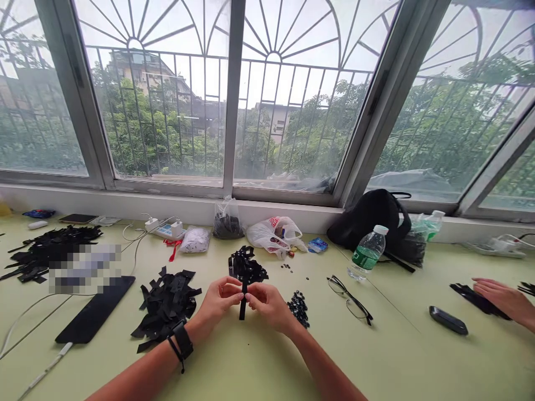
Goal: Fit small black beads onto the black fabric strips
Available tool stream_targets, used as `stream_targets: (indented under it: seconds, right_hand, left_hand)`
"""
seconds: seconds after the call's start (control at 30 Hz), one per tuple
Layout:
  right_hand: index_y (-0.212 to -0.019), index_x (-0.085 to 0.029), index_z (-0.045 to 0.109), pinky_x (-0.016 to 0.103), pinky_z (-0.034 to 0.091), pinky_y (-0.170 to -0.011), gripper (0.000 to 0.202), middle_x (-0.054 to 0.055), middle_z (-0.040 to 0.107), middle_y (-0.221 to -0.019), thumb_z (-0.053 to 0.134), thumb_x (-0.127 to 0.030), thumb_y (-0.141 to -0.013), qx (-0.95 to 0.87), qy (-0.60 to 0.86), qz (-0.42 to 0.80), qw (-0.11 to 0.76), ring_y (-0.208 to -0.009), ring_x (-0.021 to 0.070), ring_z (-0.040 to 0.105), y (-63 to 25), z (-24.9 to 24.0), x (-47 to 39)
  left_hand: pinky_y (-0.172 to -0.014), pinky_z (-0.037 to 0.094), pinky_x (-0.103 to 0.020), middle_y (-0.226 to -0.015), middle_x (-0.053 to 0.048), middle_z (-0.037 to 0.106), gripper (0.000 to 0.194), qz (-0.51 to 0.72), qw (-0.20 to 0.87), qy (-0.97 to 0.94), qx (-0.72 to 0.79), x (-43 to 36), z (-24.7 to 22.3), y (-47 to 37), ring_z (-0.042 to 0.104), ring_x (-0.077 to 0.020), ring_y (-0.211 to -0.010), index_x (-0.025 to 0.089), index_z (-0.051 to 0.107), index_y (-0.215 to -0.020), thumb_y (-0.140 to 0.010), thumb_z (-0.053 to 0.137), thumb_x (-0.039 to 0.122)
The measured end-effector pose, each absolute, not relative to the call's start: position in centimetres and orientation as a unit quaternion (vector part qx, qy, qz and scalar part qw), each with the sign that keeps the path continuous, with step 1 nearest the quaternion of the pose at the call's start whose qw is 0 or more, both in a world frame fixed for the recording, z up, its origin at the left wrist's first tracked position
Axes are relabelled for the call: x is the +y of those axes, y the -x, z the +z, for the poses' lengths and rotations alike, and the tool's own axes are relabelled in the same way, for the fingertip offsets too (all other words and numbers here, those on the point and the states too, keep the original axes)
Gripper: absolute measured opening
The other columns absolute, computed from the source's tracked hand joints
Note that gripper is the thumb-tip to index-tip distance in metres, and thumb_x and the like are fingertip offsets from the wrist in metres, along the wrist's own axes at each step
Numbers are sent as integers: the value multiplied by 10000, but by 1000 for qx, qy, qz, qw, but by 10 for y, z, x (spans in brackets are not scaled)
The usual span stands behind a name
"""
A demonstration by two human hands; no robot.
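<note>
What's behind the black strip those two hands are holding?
Behind the strip is a heap of black strips, and farther back a clear bag. The strip, left hand and right hand cover part of the heap's front, which can't be seen.

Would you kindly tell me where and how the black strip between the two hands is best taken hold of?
Probably by the near end of the black strip, pinched between thumb and finger, coming from the wearer's side. That narrow end sticks out free below the fingertips, while the left hand and right hand pinch the strip farther up.
</note>
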State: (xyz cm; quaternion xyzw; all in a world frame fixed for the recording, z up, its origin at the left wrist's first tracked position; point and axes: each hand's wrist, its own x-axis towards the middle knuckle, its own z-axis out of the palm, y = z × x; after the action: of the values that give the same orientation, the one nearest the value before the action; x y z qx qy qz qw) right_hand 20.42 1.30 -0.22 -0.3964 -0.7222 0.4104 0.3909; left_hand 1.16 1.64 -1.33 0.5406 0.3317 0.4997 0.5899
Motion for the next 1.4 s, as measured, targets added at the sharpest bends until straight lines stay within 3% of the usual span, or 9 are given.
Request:
stream_targets:
  seconds: [0.7,1.4]
  right_hand:
    - [-849,-171,686,254,488,-595,262,1,627,-661,669,-432,-861,-692,381,466,399,-610,149,590,-207,-7,15]
    - [-811,-157,702,236,445,-557,190,7,628,-635,588,-300,-865,-723,408,405,381,-597,155,596,-207,-15,16]
  left_hand:
    - [-708,491,-268,-770,-49,757,308,487,602,-557,300,14,-8,-12,688,-178,-743,162,690,-829,-702,873,375]
    - [-725,514,-301,-783,-65,759,271,485,569,-577,330,17,-15,-14,704,-212,-767,162,679,-842,-725,850,335]
